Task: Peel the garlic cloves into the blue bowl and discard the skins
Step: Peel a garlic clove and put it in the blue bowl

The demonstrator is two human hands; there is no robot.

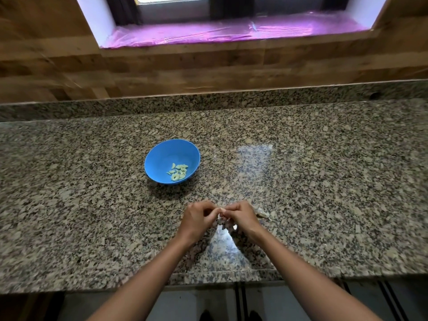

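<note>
Both hands, left hand [198,216] and right hand [240,216], fingers pinched on one garlic clove [221,210] over tabletop [324,181]; peeled cloves [177,172] in blue bowl [159,156].

Bare forearms [148,274] lead to a bare left hand [199,216] and right hand [240,216]. Below the tabletop's [92,205] near edge are two dark rounded shapes, perhaps shoe tips [206,316].

One head-worn view looks forward and steeply down over a counter [324,181]. The bowl [162,154] sits just left of centre, at middle range. Nearer the camera than the bowl and slightly right of it, the left hand [198,216] and right hand [240,216] meet on a clove [220,210], with the forearms entering from the bottom edge. Beyond the bowl rise a wall [208,70] and a sill [231,33]. The wide lens bends straight edges.
</note>
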